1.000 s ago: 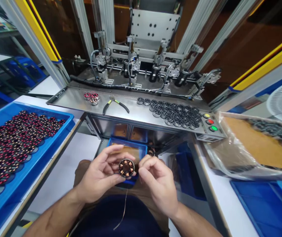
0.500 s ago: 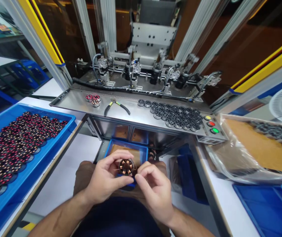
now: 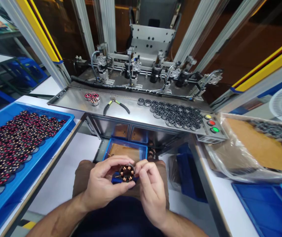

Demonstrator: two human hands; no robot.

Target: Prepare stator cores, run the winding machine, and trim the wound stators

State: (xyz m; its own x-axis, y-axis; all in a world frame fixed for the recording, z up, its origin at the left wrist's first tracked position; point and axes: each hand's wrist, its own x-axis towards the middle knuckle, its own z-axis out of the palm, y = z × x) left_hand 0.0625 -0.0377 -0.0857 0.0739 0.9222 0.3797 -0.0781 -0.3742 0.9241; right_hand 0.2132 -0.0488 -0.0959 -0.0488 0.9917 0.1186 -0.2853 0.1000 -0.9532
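A small round stator wound with copper wire is held over my lap. My left hand wraps its fingers round the left side of it. My right hand pinches at the stator's right edge with thumb and fingertips; whether a wire end is in the pinch I cannot make out. Just behind the hands sits a small blue bin with a brown lining.
A big blue tray of wound stators lies at the left. The steel shelf carries three wound stators, pliers, several bare dark cores and coloured buttons. A plastic-wrapped tray and blue bin are at right.
Both hands have drawn closer to my body with the stator. The loose copper wire that hung below it a second ago is out of sight.
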